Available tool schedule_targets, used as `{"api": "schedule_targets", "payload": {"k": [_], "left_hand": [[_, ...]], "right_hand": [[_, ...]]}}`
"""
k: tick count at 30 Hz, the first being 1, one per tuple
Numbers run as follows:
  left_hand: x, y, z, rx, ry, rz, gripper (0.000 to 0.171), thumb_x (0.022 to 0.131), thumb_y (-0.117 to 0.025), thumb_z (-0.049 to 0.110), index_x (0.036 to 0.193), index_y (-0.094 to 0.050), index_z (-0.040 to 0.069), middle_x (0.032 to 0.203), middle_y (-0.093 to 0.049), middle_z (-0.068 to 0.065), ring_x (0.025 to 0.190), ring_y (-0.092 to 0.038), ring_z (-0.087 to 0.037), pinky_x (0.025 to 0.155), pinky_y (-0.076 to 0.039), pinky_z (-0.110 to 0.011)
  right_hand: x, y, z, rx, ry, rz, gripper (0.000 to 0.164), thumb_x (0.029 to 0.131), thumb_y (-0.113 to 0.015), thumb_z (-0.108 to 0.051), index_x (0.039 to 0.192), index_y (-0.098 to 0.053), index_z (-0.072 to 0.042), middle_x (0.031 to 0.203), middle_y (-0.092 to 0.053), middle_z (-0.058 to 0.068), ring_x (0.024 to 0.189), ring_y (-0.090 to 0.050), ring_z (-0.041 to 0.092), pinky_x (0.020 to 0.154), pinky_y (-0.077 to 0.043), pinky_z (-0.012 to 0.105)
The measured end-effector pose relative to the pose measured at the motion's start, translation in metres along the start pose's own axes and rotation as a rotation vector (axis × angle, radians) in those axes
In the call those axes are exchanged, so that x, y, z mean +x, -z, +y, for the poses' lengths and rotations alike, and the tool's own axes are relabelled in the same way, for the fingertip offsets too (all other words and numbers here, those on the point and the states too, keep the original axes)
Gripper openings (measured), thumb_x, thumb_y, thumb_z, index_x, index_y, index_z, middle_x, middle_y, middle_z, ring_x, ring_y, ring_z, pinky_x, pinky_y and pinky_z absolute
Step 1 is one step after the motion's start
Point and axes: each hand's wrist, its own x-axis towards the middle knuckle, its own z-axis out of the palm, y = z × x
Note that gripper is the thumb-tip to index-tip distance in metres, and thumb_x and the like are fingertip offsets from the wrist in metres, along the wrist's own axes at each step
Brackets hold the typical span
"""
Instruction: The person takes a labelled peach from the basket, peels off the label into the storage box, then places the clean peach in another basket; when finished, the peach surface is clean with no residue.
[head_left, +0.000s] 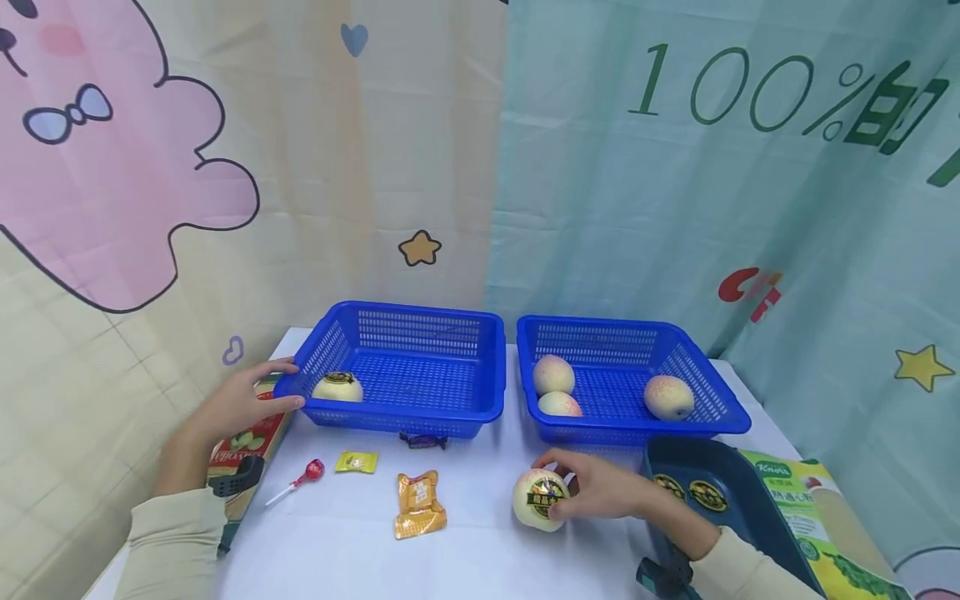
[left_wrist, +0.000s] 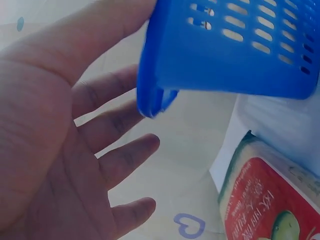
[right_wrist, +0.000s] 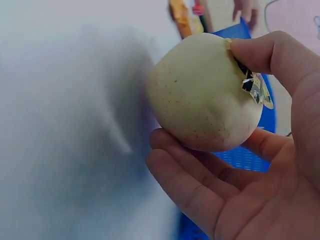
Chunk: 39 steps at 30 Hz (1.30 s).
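Observation:
My right hand [head_left: 603, 487] grips a pale peach [head_left: 536, 502] with a black-and-gold label, low over the white tabletop. In the right wrist view the thumb lies by the label and the fingers support the pink-speckled peach [right_wrist: 200, 95] from the other side. At the left end of the left blue basket [head_left: 405, 412], my left hand [head_left: 243, 404] touches the rim. Its fingers are spread and fairly straight in the left wrist view, beside the basket wall [left_wrist: 215, 65]. One labelled peach [head_left: 337, 387] lies in that basket. Inside the right blue basket [head_left: 600, 429] are three peaches [head_left: 669, 397].
A lollipop [head_left: 307, 473], a yellow sweet [head_left: 357, 462], an orange packet [head_left: 420, 504] and a dark-wrapped sweet [head_left: 423, 440] lie on the table. Under the left arm is a red-and-green box [head_left: 247, 433]. A dark tray [head_left: 738, 492] and a Knorr packet [head_left: 825, 517] stand at right.

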Motion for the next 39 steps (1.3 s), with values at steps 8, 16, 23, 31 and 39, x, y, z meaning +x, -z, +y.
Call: {"api": "schedule_targets", "payload": {"k": [8,16,23,31,39], "left_hand": [[0.0,0.001,0.031,0.028,-0.052,0.007,0.076,0.087,-0.077,0.05,0.145,-0.051,0.007,0.15,-0.04,-0.031,0.135,-0.035,-0.057,0.097,-0.037,-0.075],[-0.005,-0.028,0.118,0.012,-0.323,0.17,0.05,0.09,-0.08,0.025,0.132,-0.062,0.006,0.139,-0.056,-0.019,0.133,-0.047,-0.043,0.104,-0.041,-0.063],[-0.023,-0.137,0.205,-0.063,-0.389,-0.188,0.062,0.087,-0.079,0.045,0.139,-0.058,0.019,0.139,-0.058,0.001,0.128,-0.054,-0.021,0.101,-0.049,-0.047],[-0.007,-0.212,0.224,-0.088,-0.406,-0.34,0.088,0.077,-0.089,0.043,0.148,-0.046,0.016,0.141,-0.054,0.0,0.123,-0.056,-0.015,0.095,-0.052,-0.037],[0.003,-0.236,0.216,-0.377,-0.49,-0.396,0.079,0.078,-0.09,0.026,0.144,-0.048,0.013,0.134,-0.057,0.004,0.12,-0.053,-0.006,0.102,-0.045,-0.029]], "right_hand": [[0.005,0.0,0.005,-0.058,0.028,0.022,0.064,0.085,-0.078,-0.022,0.142,-0.053,-0.007,0.119,-0.058,0.006,0.1,-0.059,0.025,0.08,-0.053,0.036],[-0.001,-0.002,-0.004,-0.27,0.211,0.166,0.041,0.086,-0.08,-0.015,0.124,-0.065,-0.014,0.115,-0.06,-0.002,0.101,-0.061,0.016,0.074,-0.055,0.032],[-0.002,0.003,-0.01,-0.325,0.229,0.146,0.026,0.091,-0.077,-0.019,0.116,-0.071,-0.017,0.106,-0.061,-0.01,0.095,-0.059,0.009,0.072,-0.054,0.031],[0.005,0.005,-0.012,-0.34,0.189,0.196,0.015,0.093,-0.074,-0.011,0.108,-0.075,-0.011,0.096,-0.064,-0.011,0.085,-0.061,0.008,0.071,-0.055,0.023],[0.003,0.01,-0.019,-0.167,0.041,0.171,0.008,0.09,-0.077,-0.008,0.093,-0.071,-0.012,0.086,-0.065,-0.005,0.081,-0.061,0.02,0.065,-0.054,0.029]]}}
